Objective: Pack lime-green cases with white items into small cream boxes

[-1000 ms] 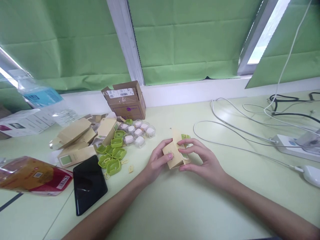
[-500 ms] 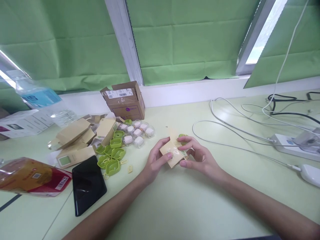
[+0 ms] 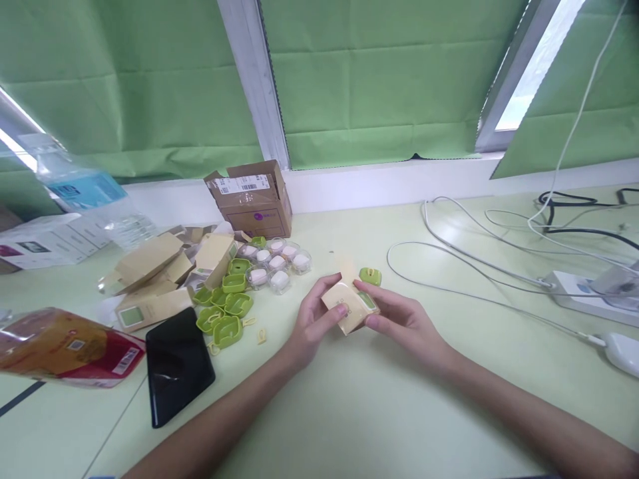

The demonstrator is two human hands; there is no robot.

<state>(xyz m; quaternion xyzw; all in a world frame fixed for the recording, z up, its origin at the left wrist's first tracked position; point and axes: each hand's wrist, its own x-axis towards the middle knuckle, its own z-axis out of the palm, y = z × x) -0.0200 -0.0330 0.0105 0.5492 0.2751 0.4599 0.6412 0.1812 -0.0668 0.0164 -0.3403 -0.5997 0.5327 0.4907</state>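
Both hands hold one small tan cardboard box point(image 3: 349, 307) just above the pale green table point(image 3: 379, 399). My left hand point(image 3: 314, 319) grips its left side with thumb and fingers. My right hand point(image 3: 399, 318) pinches its right side, where a green window shows. The box's top flap stands open. A small green case point(image 3: 370, 275) lies on the table just behind the box.
To the left lie several green cases point(image 3: 224, 313), clear-wrapped white pieces point(image 3: 274, 263), flat tan boxes point(image 3: 150, 273), a black phone point(image 3: 177, 364), a red snack bag point(image 3: 64, 349) and a brown carton point(image 3: 252, 198). White cables point(image 3: 474, 266) and a power strip point(image 3: 589, 293) occupy the right.
My hands turned the tan box and drew closer together on it. The green case behind the box has come into full view.
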